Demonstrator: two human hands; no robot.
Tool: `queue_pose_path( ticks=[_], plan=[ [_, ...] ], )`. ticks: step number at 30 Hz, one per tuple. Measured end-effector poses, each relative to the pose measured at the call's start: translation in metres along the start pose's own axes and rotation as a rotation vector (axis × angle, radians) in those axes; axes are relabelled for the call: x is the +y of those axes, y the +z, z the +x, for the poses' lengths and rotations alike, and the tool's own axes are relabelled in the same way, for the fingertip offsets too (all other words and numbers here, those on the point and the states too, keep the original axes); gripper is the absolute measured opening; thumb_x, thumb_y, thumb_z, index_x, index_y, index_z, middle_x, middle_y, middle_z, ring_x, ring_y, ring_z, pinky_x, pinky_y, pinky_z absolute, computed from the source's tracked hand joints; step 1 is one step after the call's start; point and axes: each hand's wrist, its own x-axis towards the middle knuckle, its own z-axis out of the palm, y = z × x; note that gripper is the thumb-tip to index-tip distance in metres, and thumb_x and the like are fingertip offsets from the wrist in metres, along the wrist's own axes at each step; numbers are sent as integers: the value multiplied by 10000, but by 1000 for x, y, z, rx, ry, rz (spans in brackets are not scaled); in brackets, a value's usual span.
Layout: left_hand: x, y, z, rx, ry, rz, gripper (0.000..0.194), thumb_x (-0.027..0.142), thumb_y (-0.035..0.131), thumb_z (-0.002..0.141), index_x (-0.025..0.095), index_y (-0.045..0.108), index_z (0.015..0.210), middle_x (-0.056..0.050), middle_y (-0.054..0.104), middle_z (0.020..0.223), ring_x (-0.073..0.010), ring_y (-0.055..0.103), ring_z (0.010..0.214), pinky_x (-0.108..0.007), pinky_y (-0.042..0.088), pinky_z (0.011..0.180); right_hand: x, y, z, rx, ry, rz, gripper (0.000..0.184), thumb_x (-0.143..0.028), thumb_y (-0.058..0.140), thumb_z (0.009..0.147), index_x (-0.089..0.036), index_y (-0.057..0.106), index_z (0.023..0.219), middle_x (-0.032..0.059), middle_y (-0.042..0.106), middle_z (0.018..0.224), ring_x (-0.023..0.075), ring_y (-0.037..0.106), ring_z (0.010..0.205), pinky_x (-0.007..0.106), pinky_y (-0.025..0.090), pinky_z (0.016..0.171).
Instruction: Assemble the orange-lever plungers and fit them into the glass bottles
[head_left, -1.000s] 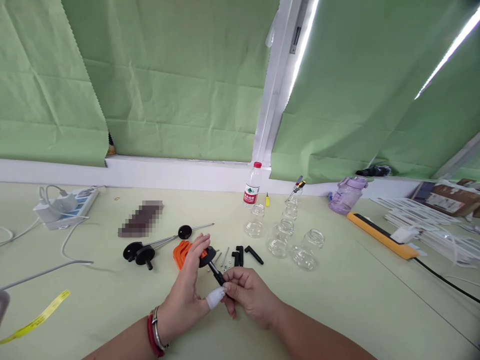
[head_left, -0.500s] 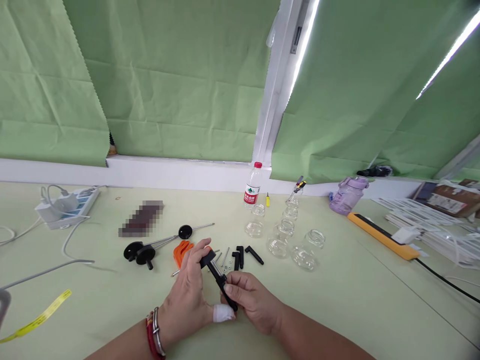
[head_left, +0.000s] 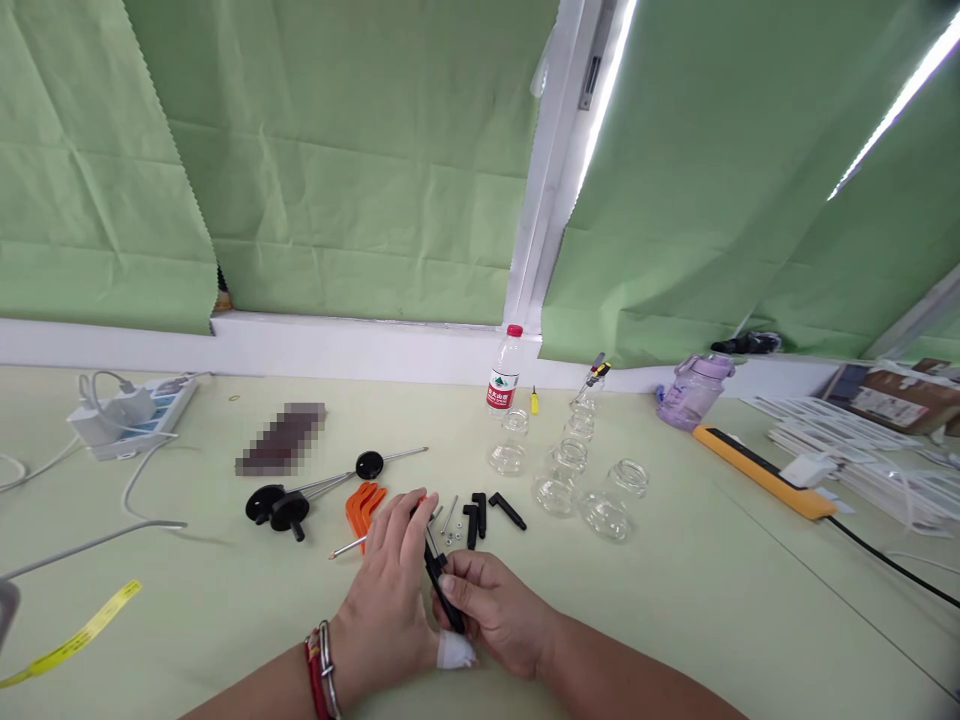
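Note:
Between my hands is a slim black plastic piece with a thin metal rod [head_left: 445, 597], tilted over the table. My left hand [head_left: 386, 595], its thumb wrapped in white, curls its fingers over the upper end and hides most of it. My right hand [head_left: 502, 610] pinches the lower part between thumb and fingers. Just beyond lie several black L-shaped pieces [head_left: 509, 511], small screws [head_left: 449, 514] and nuts [head_left: 458, 526]. Left of them are curved orange pieces [head_left: 360, 510] and metal rods fitted with black discs [head_left: 289, 512].
Several glass jars [head_left: 556, 492] stand to the right, with a red-capped water bottle [head_left: 503, 375] behind. A purple bottle [head_left: 691, 395], an orange power strip [head_left: 757, 470] and stacked white frames [head_left: 840, 460] are farther right. A white power strip [head_left: 161, 415] lies left.
My left hand has turned, its fingers now closer together over the top of the black piece, covering more of it. Both hands have shifted slightly downward with the piece.

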Motion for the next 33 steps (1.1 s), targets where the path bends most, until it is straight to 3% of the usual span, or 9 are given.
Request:
queue_pose_path(
  ticks=[5, 15, 23, 28, 33],
  plan=[
    [3, 2, 0, -41, -26, 30, 1111, 441, 721, 511, 120, 160, 1414, -233, 373, 1297, -441, 345, 1236, -611, 342, 972, -1, 4, 0, 9, 10, 21, 399, -513, 662, 752, -152, 501, 700, -9, 550, 590, 85, 437, 524, 227, 294, 533],
    [6, 2, 0, -14, -32, 11, 954, 299, 669, 548, 129, 231, 1378, -200, 419, 1242, -407, 396, 1194, -581, 374, 963, 4, 1, 2, -7, 23, 82, 371, -481, 672, 760, -140, 531, 726, -1, 570, 612, 98, 477, 556, 232, 319, 557],
    [9, -7, 2, -61, -65, -97, 936, 277, 686, 545, 171, 226, 1353, -173, 468, 1204, -387, 480, 1125, -557, 437, 915, 3, 0, 2, -32, 14, 70, 398, -510, 690, 730, -151, 519, 709, -27, 529, 603, 79, 456, 538, 218, 340, 542],
    [8, -16, -1, -155, -151, -153, 1032, 324, 735, 542, 213, 153, 1386, -172, 484, 1225, -388, 512, 1122, -533, 472, 881, -9, -13, 2, 19, 6, -235, 404, -552, 617, 771, -160, 531, 718, -28, 531, 557, 76, 423, 455, 208, 302, 452],
    [2, -25, -1, -232, -229, -203, 1050, 368, 767, 545, 242, 149, 1384, -169, 490, 1240, -378, 530, 1100, -523, 479, 862, -23, -33, 6, 346, -310, -758, 149, -294, 554, 851, -173, 624, 801, 16, 560, 751, 127, 485, 653, 256, 385, 611]
  ],
)
